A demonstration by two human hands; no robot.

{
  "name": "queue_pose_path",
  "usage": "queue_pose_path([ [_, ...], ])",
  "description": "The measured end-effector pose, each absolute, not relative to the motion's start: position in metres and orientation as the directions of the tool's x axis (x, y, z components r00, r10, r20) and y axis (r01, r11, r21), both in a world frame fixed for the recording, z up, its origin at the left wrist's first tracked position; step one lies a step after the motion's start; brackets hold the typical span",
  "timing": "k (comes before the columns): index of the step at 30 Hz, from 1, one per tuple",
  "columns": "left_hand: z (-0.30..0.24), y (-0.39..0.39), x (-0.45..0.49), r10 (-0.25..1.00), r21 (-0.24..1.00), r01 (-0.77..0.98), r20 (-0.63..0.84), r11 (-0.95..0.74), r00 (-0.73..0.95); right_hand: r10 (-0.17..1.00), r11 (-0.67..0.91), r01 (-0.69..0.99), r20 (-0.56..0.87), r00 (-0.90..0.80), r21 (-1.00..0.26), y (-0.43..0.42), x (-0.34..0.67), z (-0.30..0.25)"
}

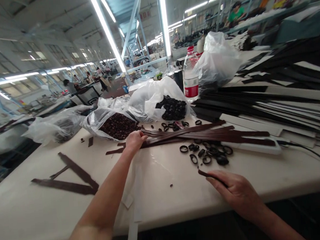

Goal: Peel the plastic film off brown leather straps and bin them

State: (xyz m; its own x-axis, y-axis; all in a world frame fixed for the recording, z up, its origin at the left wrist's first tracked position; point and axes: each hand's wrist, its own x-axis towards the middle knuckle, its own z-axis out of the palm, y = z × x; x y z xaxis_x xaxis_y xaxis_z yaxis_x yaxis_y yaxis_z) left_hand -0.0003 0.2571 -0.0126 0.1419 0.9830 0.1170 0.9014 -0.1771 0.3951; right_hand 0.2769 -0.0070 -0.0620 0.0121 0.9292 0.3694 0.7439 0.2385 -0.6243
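My left hand [134, 141] reaches across the table with its fingers pinched at the left ends of a pile of dark brown leather straps [183, 134]. My right hand [236, 188] is closed round a dark brown leather strap [204, 173], whose tip sticks out past the thumb toward the table's middle. Most of that strap is hidden in the palm. Black rings [206, 159] lie loose between the right hand and the pile. Just behind the left hand, an open plastic bag holds many small brown pieces [117, 125].
Another plastic bag holds black pieces [175, 107]. A bottle with a red cap [191, 77] stands behind. Joined brown straps [75, 171] lie at left. A white power strip [256, 145] with a black cable and stacks of black strips [258, 101] occupy the right.
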Motion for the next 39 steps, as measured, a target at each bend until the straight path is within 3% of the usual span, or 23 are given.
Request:
queue_pose_path([
  [4,-0.029,0.272,0.01,0.992,0.485,0.867,0.092,-0.119,0.085,0.928,0.246,0.749,0.373,0.001,-0.615,-0.007,0.276,-0.059],
  [9,-0.023,0.267,0.002,0.997,0.712,0.7,0.07,-0.062,0.017,0.927,0.24,0.748,0.374,0.012,-0.619,-0.008,0.276,-0.061],
  [15,0.005,0.19,-0.027,0.999,0.946,0.325,0.002,-0.015,0.038,0.928,0.229,0.727,0.371,0.038,-0.648,-0.006,0.278,-0.063],
  [17,0.011,0.148,-0.035,0.996,0.996,0.065,-0.065,0.061,0.065,0.925,0.225,0.717,0.377,0.056,-0.659,-0.005,0.278,-0.062],
  [20,0.013,0.086,-0.037,0.975,0.936,-0.274,-0.201,0.221,0.101,0.919,0.24,0.681,0.388,0.07,-0.692,-0.008,0.268,-0.055],
  [24,0.005,0.029,-0.025,0.953,0.855,-0.426,-0.294,0.295,0.07,0.905,0.348,0.601,0.426,-0.014,-0.719,-0.021,0.234,-0.03],
  [30,-0.011,-0.005,-0.005,0.956,0.833,-0.477,-0.288,0.281,0.061,0.825,0.552,0.461,0.536,-0.179,-0.695,-0.032,0.185,0.006],
  [39,-0.008,-0.016,-0.001,0.964,0.877,-0.401,-0.233,0.265,0.127,0.851,0.523,0.463,0.47,-0.235,-0.715,-0.038,0.172,0.001],
])
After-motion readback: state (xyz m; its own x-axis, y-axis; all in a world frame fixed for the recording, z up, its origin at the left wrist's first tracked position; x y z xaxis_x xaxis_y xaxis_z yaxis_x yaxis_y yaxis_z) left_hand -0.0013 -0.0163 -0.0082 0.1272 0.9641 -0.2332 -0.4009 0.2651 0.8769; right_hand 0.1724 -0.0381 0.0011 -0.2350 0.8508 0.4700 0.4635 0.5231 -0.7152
